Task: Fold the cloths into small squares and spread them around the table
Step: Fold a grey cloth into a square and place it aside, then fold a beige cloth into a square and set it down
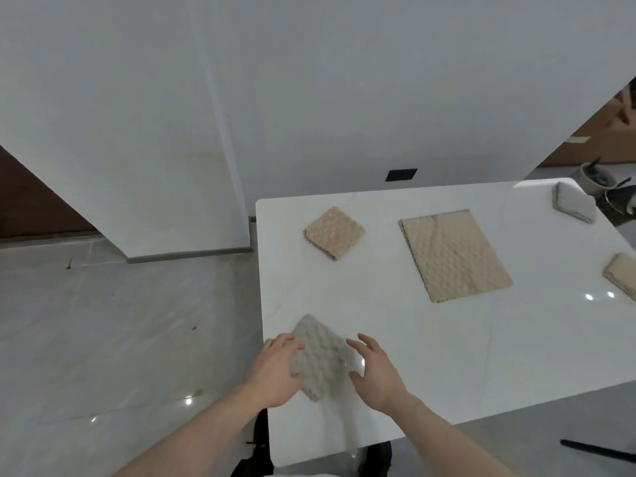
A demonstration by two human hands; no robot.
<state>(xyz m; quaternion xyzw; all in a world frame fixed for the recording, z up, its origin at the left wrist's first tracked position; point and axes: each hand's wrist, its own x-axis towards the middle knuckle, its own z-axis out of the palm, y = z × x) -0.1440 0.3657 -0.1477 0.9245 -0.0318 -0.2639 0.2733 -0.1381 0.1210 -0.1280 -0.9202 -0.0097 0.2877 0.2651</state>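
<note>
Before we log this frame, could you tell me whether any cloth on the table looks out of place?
Yes: the large beige cloth mid-table is far bigger than the folded squares around it, so it looks only partly folded. Nothing looks spilled or damaged.

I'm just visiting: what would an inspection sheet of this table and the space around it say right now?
Surface: glossy white table.
Job's things: grey folded cloth at near corner; small beige folded square; large beige cloth, not yet small; grey folded cloth and beige cloth at right.
Clutter: nothing seen.
Hands: left hand rests on the near grey cloth; right hand open beside it.
Cables: nothing seen.
Surroundings: white wall, pale tiled floor.
</note>
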